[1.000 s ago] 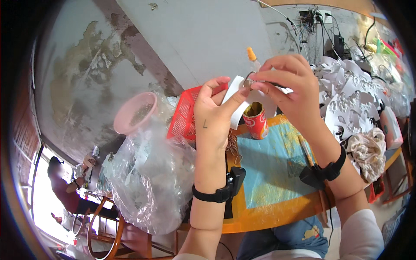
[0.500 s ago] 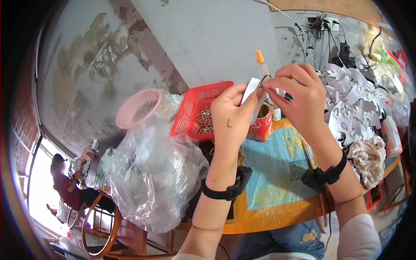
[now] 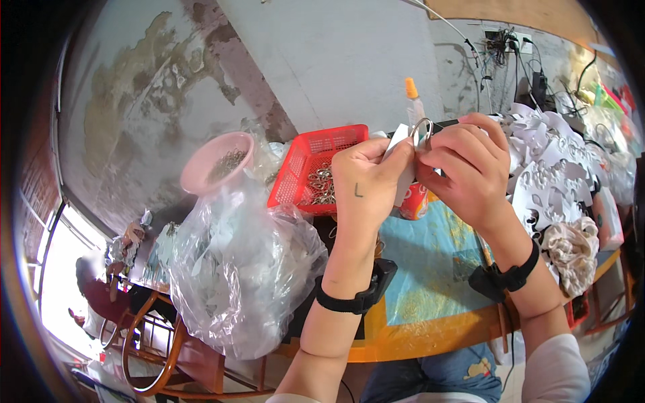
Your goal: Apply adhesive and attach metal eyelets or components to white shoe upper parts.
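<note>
Both my hands are raised over the table, close together. My left hand (image 3: 366,178) is closed on a white card (image 3: 398,136), with the thumb pressed along its face. A curved metal ring (image 3: 421,123) stands up between the two hands, at the card's edge. My right hand (image 3: 467,164) pinches at the ring's right side with bent fingers; its exact grip is partly hidden. Just behind the hands are a red can (image 3: 416,205), partly covered by them, and a clear bottle (image 3: 413,107) with an orange cap.
Left of my hands stands a red basket (image 3: 285,180) of metal rings, then a pink bowl (image 3: 192,168) and a large clear plastic bag (image 3: 235,282). White cards with rings (image 3: 551,151) pile up at right, near a crumpled cloth (image 3: 571,248). Another person (image 3: 101,295) sits far left.
The metal ring now shows more of its curve above my fingers. My right hand has turned slightly and lowered a little. The red can is more covered by my hands.
</note>
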Tool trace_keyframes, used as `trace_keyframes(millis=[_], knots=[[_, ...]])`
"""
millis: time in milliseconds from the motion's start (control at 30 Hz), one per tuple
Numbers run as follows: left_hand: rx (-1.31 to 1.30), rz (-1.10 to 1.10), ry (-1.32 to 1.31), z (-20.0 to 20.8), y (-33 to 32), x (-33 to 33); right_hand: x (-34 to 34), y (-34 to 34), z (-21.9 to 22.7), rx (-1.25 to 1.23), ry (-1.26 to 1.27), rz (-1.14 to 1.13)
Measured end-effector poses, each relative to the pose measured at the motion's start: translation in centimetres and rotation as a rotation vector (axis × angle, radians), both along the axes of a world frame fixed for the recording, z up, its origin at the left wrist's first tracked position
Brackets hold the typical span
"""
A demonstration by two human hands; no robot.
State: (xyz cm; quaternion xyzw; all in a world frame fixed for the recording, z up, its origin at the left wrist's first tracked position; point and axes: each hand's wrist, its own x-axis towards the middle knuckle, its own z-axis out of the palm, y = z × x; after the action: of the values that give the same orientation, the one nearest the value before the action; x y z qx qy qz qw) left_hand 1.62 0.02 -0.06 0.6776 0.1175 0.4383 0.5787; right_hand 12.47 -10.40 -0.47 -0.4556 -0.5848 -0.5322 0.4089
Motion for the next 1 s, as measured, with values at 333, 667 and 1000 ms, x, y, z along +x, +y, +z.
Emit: trace_keyframes(millis=[333, 667, 1000], knots=[[-0.208, -0.138, 0.104, 0.2, 0.5, -0.4, 1.7, -0.3, 0.6, -0.145, -0.064, 0.169], [-0.065, -0.198, 0.042, -0.4, 1.3, 0.1, 2.0, -0.1, 0.5, -0.133, -0.069, 0.029], [0.333, 0.121, 0.238, 1.2, 0.2, -0.8, 2.0, -1.0, 1.4, -0.261, 0.604, 0.350]])
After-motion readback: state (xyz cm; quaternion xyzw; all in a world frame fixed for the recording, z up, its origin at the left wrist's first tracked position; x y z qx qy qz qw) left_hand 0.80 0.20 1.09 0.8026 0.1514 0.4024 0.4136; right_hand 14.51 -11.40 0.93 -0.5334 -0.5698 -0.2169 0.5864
